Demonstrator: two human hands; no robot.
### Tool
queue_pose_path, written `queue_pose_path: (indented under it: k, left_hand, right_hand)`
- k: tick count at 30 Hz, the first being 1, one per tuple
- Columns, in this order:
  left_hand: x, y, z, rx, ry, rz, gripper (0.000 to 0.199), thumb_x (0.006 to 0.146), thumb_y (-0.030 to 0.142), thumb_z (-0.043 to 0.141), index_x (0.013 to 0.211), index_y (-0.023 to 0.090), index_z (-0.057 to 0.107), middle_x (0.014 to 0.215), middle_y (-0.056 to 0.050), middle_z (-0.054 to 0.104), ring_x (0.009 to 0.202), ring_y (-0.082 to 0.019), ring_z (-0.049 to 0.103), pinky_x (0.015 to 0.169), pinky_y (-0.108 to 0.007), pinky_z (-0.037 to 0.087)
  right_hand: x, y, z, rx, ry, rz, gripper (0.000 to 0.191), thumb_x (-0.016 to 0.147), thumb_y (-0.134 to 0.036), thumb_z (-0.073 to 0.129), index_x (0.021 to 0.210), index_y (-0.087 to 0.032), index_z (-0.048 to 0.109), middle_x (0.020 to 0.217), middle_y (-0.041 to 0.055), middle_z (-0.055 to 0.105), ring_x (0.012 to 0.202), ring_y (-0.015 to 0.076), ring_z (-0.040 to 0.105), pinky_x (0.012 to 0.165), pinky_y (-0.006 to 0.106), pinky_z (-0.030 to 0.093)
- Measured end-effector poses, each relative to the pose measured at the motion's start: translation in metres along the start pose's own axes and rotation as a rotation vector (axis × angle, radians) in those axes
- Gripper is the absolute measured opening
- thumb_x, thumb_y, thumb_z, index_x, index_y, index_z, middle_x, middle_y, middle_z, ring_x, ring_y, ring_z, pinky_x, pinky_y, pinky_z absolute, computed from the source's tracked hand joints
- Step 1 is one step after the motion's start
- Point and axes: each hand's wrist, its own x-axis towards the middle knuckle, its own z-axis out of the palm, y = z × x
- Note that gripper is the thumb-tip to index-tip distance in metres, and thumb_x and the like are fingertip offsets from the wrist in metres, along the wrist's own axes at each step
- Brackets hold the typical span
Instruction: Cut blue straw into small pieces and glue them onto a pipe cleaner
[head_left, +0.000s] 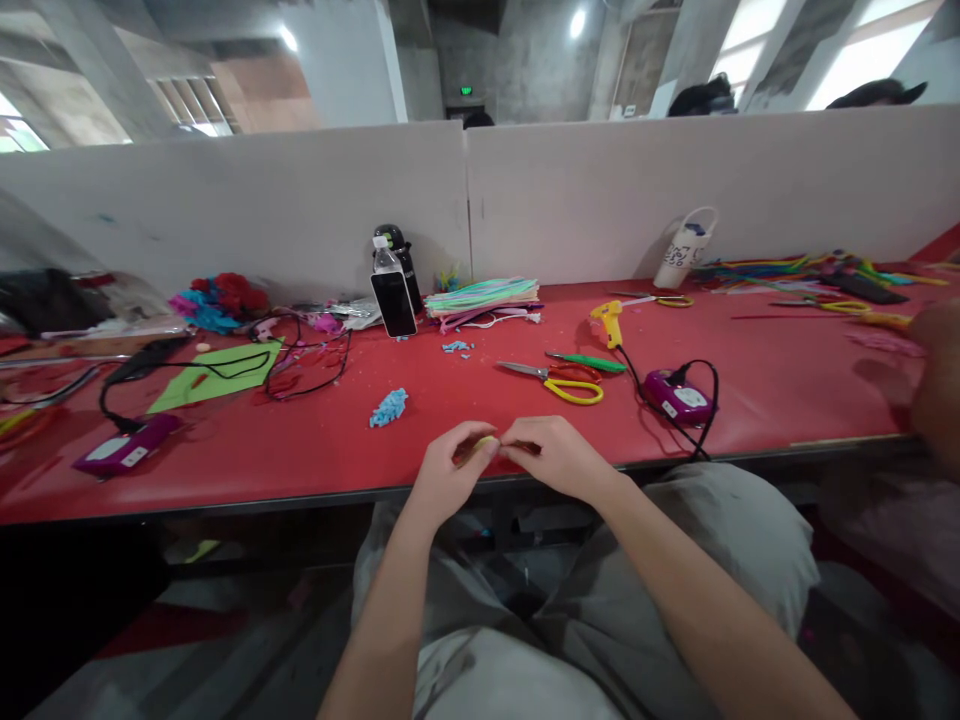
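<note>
My left hand [452,468] is closed in a pinch at the table's front edge, holding a small yellowish piece [486,441] whose kind I cannot make out. Close against it, my right hand [556,455] is also pinched; its fingertips meet the left ones at the piece, and what they grip is hidden. Beyond the left hand lies a fluffy light blue cluster [388,408]. Yellow-handled scissors [574,391] lie past the right hand, beside a red-handled tool [576,373] and a green-handled tool [600,363].
A yellow glue gun [606,325] and a purple power strip [679,397] with a black cable are to the right. Pipe cleaners [484,298] lie behind, near a propped phone [393,304]. Another purple power strip [127,446] sits left. A person's arm [937,380] shows far right.
</note>
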Motion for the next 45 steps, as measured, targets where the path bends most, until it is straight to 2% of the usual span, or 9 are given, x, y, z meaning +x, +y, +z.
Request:
queue_pose_path:
  k: [4, 14, 20, 24, 28, 31, 34, 39, 45]
  left_hand:
    - [0.002, -0.005, 0.001, 0.019, 0.081, 0.02, 0.021, 0.087, 0.036, 0.06, 0.086, 0.017, 0.07, 0.086, -0.005, 0.071, 0.08, -0.017, 0.064, 0.073, -0.026, 0.05]
    - [0.004, -0.001, 0.002, -0.222, 0.118, -0.181, 0.029, 0.082, 0.042, 0.067, 0.075, 0.014, 0.068, 0.061, 0.0, 0.063, 0.057, -0.011, 0.058, 0.058, -0.022, 0.048]
    - [0.004, -0.004, 0.004, -0.269, 0.164, -0.129, 0.026, 0.083, 0.038, 0.066, 0.074, 0.014, 0.066, 0.062, 0.0, 0.061, 0.058, -0.011, 0.057, 0.058, -0.022, 0.048]
    - [0.004, -0.004, 0.007, -0.191, 0.219, -0.002, 0.019, 0.085, 0.034, 0.064, 0.08, 0.015, 0.066, 0.07, -0.001, 0.065, 0.066, -0.013, 0.061, 0.065, -0.024, 0.05]
    - [0.003, 0.002, 0.009, 0.023, 0.284, 0.145, 0.015, 0.088, 0.028, 0.059, 0.079, 0.016, 0.063, 0.073, -0.002, 0.065, 0.068, -0.013, 0.06, 0.065, -0.023, 0.048]
    - [0.002, 0.005, 0.009, 0.156, 0.328, 0.237, 0.013, 0.088, 0.023, 0.057, 0.079, 0.017, 0.063, 0.075, -0.002, 0.065, 0.07, -0.013, 0.06, 0.067, -0.023, 0.047]
    - [0.001, 0.004, 0.008, 0.188, 0.355, 0.196, 0.013, 0.088, 0.024, 0.058, 0.079, 0.017, 0.062, 0.072, -0.001, 0.065, 0.068, -0.013, 0.061, 0.065, -0.023, 0.047]
    - [0.002, 0.0, 0.006, 0.111, 0.395, 0.056, 0.019, 0.088, 0.032, 0.057, 0.079, 0.016, 0.063, 0.067, -0.001, 0.065, 0.061, -0.013, 0.06, 0.06, -0.023, 0.047]
    - [0.004, 0.0, 0.003, -0.026, 0.4, -0.039, 0.025, 0.087, 0.038, 0.059, 0.076, 0.016, 0.063, 0.061, 0.0, 0.062, 0.056, -0.012, 0.056, 0.057, -0.022, 0.046]
  right_hand:
    - [0.0, -0.001, 0.001, 0.001, 0.04, 0.013, 0.009, 0.09, -0.027, 0.06, 0.089, -0.02, 0.067, 0.083, 0.0025, 0.068, 0.074, 0.0135, 0.059, 0.068, 0.023, 0.041]
    - [-0.001, -0.003, 0.001, -0.242, 0.085, -0.108, 0.021, 0.097, -0.029, 0.048, 0.095, -0.022, 0.067, 0.102, 0.0056, 0.065, 0.088, 0.0128, 0.062, 0.076, 0.021, 0.043]
    - [0.001, -0.006, 0.002, -0.031, 0.143, -0.117, 0.021, 0.096, -0.026, 0.048, 0.095, -0.019, 0.067, 0.095, 0.0067, 0.066, 0.085, 0.0146, 0.06, 0.076, 0.025, 0.043]
    - [0.005, -0.009, 0.003, 0.277, 0.161, 0.052, 0.017, 0.089, -0.029, 0.059, 0.081, -0.017, 0.067, 0.074, 0.002, 0.061, 0.063, 0.0112, 0.049, 0.058, 0.024, 0.038]
    - [0.008, -0.006, 0.004, 0.736, 0.016, 0.424, 0.019, 0.076, -0.034, 0.071, 0.075, -0.016, 0.065, 0.054, -0.0061, 0.044, 0.046, 0.0065, 0.032, 0.044, 0.023, 0.024]
    - [0.009, -0.004, 0.004, 0.996, -0.092, 0.561, 0.024, 0.072, -0.036, 0.073, 0.073, -0.016, 0.061, 0.053, -0.0083, 0.039, 0.041, 0.0043, 0.022, 0.04, 0.023, 0.015]
    - [0.007, -0.005, 0.006, 0.841, -0.031, 0.444, 0.027, 0.079, -0.042, 0.069, 0.079, -0.016, 0.063, 0.058, -0.0056, 0.046, 0.045, 0.0054, 0.029, 0.043, 0.022, 0.021]
    - [0.003, -0.007, 0.009, 0.251, 0.201, 0.011, 0.016, 0.09, -0.032, 0.06, 0.09, -0.018, 0.067, 0.082, 0.0028, 0.061, 0.067, 0.011, 0.051, 0.064, 0.024, 0.041]
    - [0.0, 0.0, 0.011, -0.014, 0.257, -0.133, 0.019, 0.097, -0.026, 0.048, 0.102, -0.021, 0.066, 0.099, 0.0075, 0.065, 0.089, 0.0151, 0.06, 0.078, 0.025, 0.046]
